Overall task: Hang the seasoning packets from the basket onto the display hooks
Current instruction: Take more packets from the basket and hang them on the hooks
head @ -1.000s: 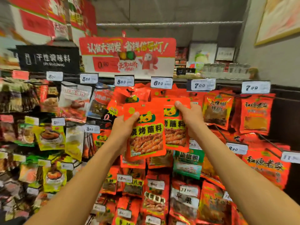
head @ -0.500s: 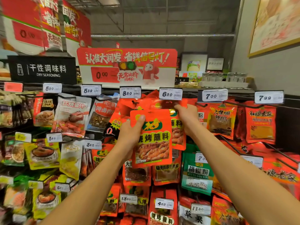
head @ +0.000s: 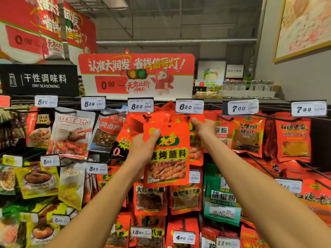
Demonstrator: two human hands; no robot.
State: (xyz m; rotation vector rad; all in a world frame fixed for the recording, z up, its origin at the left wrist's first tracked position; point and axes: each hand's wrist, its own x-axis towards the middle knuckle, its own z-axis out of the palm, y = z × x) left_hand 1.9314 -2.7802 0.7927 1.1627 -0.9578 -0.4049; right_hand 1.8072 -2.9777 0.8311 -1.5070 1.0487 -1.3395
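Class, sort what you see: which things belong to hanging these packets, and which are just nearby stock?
In the job:
left hand
orange barbecue packet
right hand
second orange packet
hook under the 6.80 tag

Just nearby:
green pepper packet
Dry Seasoning sign
7.00 price tag

Carrier: black wire display rack (head: 213,102) with projecting black metal hooks (head: 224,119).
Hung on it: red foil seasoning packets (head: 247,135), green pepper packets (head: 222,203), yellow packets (head: 37,181).
Hook ends: white price tags (head: 189,106).
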